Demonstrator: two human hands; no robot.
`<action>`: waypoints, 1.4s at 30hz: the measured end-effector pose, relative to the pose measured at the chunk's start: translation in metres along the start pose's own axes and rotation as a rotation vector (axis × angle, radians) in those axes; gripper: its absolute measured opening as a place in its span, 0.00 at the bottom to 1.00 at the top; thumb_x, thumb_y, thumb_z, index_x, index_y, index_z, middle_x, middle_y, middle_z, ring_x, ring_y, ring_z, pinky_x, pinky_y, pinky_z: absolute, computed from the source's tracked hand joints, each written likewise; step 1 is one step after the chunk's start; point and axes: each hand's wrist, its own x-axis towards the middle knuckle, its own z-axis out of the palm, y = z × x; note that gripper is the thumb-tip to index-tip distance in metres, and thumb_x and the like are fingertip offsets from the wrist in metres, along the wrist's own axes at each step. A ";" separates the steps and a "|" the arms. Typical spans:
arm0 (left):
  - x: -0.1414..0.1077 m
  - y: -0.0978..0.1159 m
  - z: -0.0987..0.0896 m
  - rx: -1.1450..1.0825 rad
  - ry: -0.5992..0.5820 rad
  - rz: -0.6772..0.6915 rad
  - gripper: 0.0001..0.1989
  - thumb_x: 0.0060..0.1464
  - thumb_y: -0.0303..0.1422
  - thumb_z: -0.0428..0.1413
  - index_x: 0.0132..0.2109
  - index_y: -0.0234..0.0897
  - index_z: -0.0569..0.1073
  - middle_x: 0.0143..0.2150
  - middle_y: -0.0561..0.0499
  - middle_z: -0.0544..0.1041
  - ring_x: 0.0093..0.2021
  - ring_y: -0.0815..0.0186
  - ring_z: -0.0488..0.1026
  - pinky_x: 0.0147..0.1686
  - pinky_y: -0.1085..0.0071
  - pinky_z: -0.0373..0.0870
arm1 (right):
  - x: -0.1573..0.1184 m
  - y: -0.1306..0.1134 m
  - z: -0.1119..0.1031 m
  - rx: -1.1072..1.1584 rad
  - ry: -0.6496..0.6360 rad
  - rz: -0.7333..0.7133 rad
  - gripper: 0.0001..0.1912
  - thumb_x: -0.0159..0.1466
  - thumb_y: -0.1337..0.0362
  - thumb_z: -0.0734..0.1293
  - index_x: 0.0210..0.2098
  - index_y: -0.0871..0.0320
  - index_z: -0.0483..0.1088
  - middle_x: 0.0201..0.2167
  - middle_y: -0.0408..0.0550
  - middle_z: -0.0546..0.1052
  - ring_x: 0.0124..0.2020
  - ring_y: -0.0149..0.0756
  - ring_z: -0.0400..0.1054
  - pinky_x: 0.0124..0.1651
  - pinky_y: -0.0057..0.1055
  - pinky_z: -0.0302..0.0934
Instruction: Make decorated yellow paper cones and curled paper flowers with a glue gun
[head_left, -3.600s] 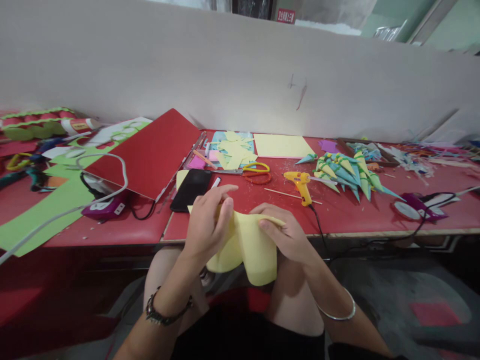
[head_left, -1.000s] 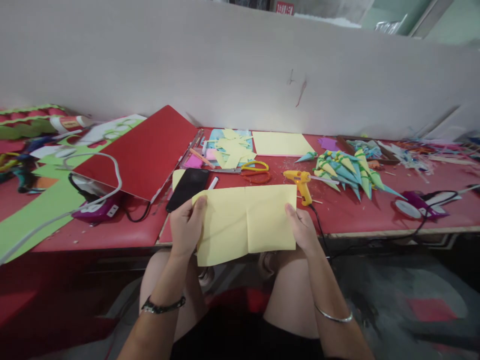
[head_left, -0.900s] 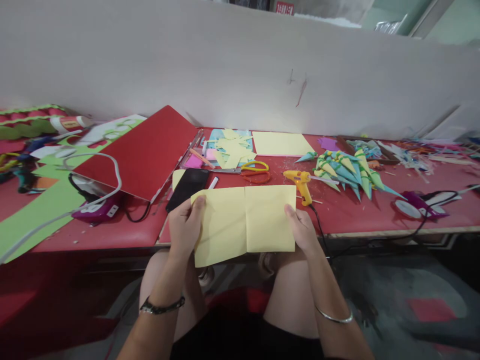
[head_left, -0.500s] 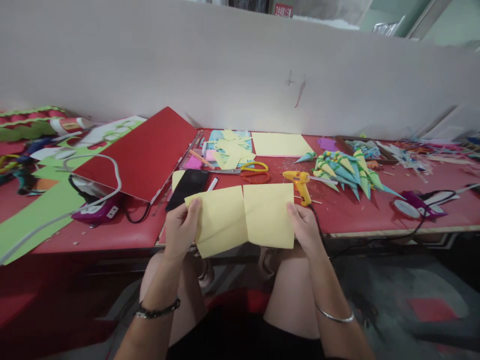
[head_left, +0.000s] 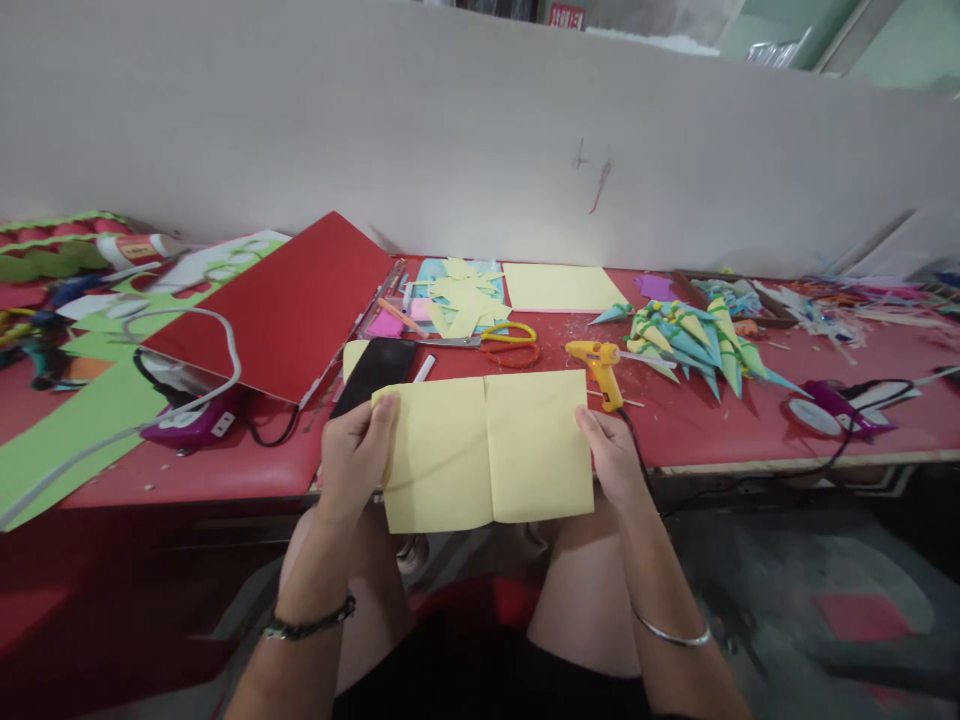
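Observation:
A yellow sheet of paper with a crease down its middle is stretched between my hands, above my lap at the table's front edge. My left hand pinches its left edge, thumb on top. On the opposite edge, my right hand grips the paper the same way, thumb in front. The fingers behind the sheet are partly hidden. Just beyond it lie a black phone, a white marker, scissors with yellow and red handles, and a yellow glue gun.
The red table bears yellow paper scraps, a yellow sheet and a pile of blue and yellow paper cones. A red board leans at left above a purple power strip. A white partition stands behind.
The paper has opened out flatter, and its lower edge has come down towards my lap. My left hand has shifted slightly left; my right hand has barely moved.

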 end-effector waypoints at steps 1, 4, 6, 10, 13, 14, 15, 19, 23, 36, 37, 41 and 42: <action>0.000 0.000 0.000 -0.004 -0.016 0.000 0.19 0.50 0.40 0.47 0.16 0.37 0.53 0.14 0.58 0.49 0.17 0.74 0.47 0.14 0.75 0.43 | 0.001 -0.001 0.000 0.001 -0.011 -0.005 0.24 0.56 0.46 0.59 0.15 0.57 0.54 0.14 0.38 0.57 0.17 0.26 0.50 0.20 0.24 0.48; -0.003 -0.002 0.002 -0.020 -0.074 0.000 0.20 0.48 0.41 0.48 0.16 0.37 0.54 0.14 0.58 0.51 0.16 0.74 0.48 0.14 0.76 0.44 | 0.003 -0.005 -0.002 -0.009 -0.041 -0.023 0.22 0.55 0.48 0.61 0.15 0.58 0.57 0.14 0.38 0.58 0.17 0.26 0.51 0.21 0.25 0.50; -0.004 -0.004 0.004 -0.031 -0.094 -0.006 0.19 0.48 0.42 0.47 0.16 0.37 0.55 0.14 0.58 0.52 0.16 0.74 0.49 0.14 0.76 0.45 | 0.004 -0.006 -0.002 -0.027 -0.041 -0.030 0.21 0.54 0.49 0.63 0.15 0.58 0.58 0.14 0.38 0.58 0.17 0.26 0.51 0.21 0.25 0.49; -0.005 -0.009 0.007 -0.040 -0.079 -0.021 0.19 0.49 0.42 0.46 0.16 0.37 0.55 0.15 0.57 0.51 0.16 0.74 0.49 0.14 0.76 0.45 | 0.005 -0.006 0.000 -0.055 0.002 -0.028 0.23 0.55 0.47 0.61 0.14 0.58 0.57 0.13 0.38 0.57 0.17 0.26 0.50 0.20 0.24 0.47; -0.005 -0.010 0.007 -0.034 -0.067 -0.021 0.20 0.48 0.42 0.48 0.15 0.37 0.55 0.15 0.57 0.51 0.17 0.74 0.48 0.14 0.76 0.44 | 0.003 -0.003 0.001 -0.065 0.031 -0.029 0.24 0.56 0.47 0.60 0.15 0.58 0.56 0.13 0.38 0.57 0.17 0.26 0.51 0.20 0.24 0.48; -0.005 -0.011 0.006 -0.031 -0.058 -0.022 0.20 0.47 0.42 0.49 0.15 0.37 0.55 0.15 0.57 0.51 0.17 0.74 0.48 0.14 0.75 0.44 | 0.003 -0.003 0.001 -0.069 0.042 -0.033 0.23 0.56 0.47 0.61 0.15 0.58 0.57 0.13 0.38 0.57 0.17 0.26 0.51 0.19 0.24 0.47; -0.004 -0.011 0.005 -0.030 -0.042 -0.025 0.20 0.47 0.42 0.49 0.16 0.37 0.54 0.15 0.58 0.51 0.17 0.74 0.48 0.14 0.75 0.43 | 0.003 -0.002 0.000 -0.074 0.058 -0.039 0.23 0.56 0.47 0.61 0.15 0.58 0.57 0.14 0.38 0.57 0.17 0.26 0.51 0.19 0.24 0.47; -0.002 -0.011 -0.002 -0.028 0.052 -0.046 0.20 0.48 0.42 0.48 0.16 0.38 0.53 0.15 0.58 0.50 0.17 0.74 0.47 0.15 0.75 0.43 | 0.006 -0.001 -0.007 -0.086 0.151 -0.073 0.23 0.57 0.47 0.60 0.17 0.58 0.59 0.14 0.38 0.59 0.18 0.27 0.52 0.21 0.24 0.49; -0.001 -0.010 -0.004 -0.030 0.098 -0.060 0.21 0.48 0.43 0.50 0.16 0.38 0.52 0.15 0.58 0.49 0.18 0.73 0.47 0.15 0.74 0.43 | 0.006 -0.002 -0.011 -0.079 0.144 -0.104 0.23 0.56 0.46 0.60 0.18 0.58 0.63 0.15 0.41 0.65 0.21 0.30 0.59 0.24 0.26 0.56; -0.010 -0.018 0.009 -0.213 -0.348 -0.159 0.21 0.34 0.50 0.60 0.28 0.35 0.73 0.27 0.46 0.76 0.31 0.60 0.71 0.26 0.72 0.68 | -0.003 0.024 0.014 -0.058 -0.012 0.031 0.18 0.53 0.55 0.67 0.38 0.61 0.74 0.40 0.53 0.78 0.42 0.45 0.71 0.43 0.37 0.65; -0.012 -0.017 0.009 -0.217 -0.410 -0.184 0.21 0.34 0.50 0.60 0.28 0.34 0.74 0.26 0.46 0.76 0.29 0.60 0.71 0.24 0.72 0.68 | -0.002 0.024 0.013 -0.062 0.016 0.032 0.19 0.53 0.54 0.66 0.37 0.62 0.74 0.39 0.54 0.78 0.41 0.46 0.72 0.41 0.37 0.66; -0.014 -0.014 0.011 -0.208 -0.350 -0.232 0.24 0.40 0.53 0.54 0.24 0.32 0.72 0.20 0.49 0.73 0.20 0.66 0.66 0.16 0.75 0.61 | -0.002 0.019 0.014 -0.089 0.154 0.024 0.22 0.55 0.50 0.64 0.34 0.65 0.74 0.34 0.56 0.79 0.36 0.48 0.73 0.35 0.35 0.65; -0.014 -0.014 0.012 -0.205 -0.318 -0.235 0.24 0.41 0.53 0.53 0.24 0.32 0.72 0.20 0.50 0.73 0.20 0.67 0.65 0.16 0.76 0.60 | -0.003 0.017 0.014 -0.094 0.188 0.014 0.22 0.55 0.50 0.64 0.33 0.65 0.73 0.34 0.56 0.79 0.37 0.48 0.73 0.36 0.35 0.65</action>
